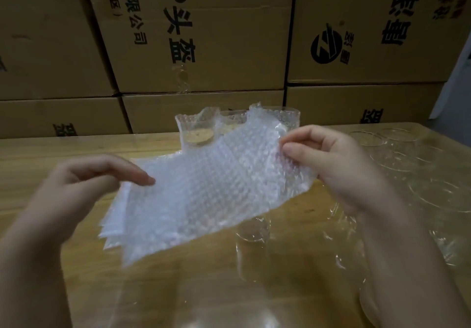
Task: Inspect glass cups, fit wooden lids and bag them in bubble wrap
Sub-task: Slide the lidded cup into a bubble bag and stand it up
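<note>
Stacked cardboard cartons [204, 47] printed with black characters form the backdrop, standing directly behind a wooden table [51, 149]. At the left, the left hand [102, 182] is raised above the table with its fingers curled, a fingertip lying on top of a sheaf of bubble-wrap bags [204, 195] and gripping its left edge (several layered edges show at the lower left corner, blurred). The sheaf is held clear of the table, tilted upward to the right. Behind it at the centre rear stand bagged cups [196, 128], upright, a wooden lid [200, 136] visible through the wrap of the leftmost. Below the sheaf an unbagged glass cup [252, 233] stands on the table. The right hand [328, 159] pinches the sheaf's upper right corner between thumb and forefinger. At the far right, empty glass cups [433, 174] stand grouped together.
</note>
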Available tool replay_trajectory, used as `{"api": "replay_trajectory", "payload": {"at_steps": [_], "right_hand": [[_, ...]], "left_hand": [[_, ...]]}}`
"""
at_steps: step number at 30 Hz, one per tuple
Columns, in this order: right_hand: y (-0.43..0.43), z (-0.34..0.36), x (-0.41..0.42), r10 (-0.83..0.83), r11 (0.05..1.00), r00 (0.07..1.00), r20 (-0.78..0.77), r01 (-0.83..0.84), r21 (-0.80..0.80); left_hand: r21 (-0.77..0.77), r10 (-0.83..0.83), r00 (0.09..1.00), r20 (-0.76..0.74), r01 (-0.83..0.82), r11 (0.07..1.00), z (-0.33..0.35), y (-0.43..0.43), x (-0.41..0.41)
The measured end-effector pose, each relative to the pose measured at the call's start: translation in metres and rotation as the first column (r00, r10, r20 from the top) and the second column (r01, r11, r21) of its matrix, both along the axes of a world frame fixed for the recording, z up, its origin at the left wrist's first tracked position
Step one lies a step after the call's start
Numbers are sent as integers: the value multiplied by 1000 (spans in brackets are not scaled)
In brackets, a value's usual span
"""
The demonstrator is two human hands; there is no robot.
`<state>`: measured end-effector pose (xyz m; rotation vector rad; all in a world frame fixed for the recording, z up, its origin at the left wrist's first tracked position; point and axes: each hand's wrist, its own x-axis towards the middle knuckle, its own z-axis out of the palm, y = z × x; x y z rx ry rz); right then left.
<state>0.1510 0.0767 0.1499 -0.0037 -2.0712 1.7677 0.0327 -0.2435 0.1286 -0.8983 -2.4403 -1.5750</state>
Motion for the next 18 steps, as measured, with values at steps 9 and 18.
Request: {"api": "replay_trajectory", "payload": {"at_steps": [9, 18], "right_hand": [[-32, -17, -15, -9, 960, 996, 94, -17, 278], [-56, -23, -17, 27, 908, 999, 35, -39, 418]], "left_hand": [[-148, -278, 935, 221, 314, 938, 7, 69, 23], [50, 5, 939, 343, -24, 998, -3, 114, 30]]}}
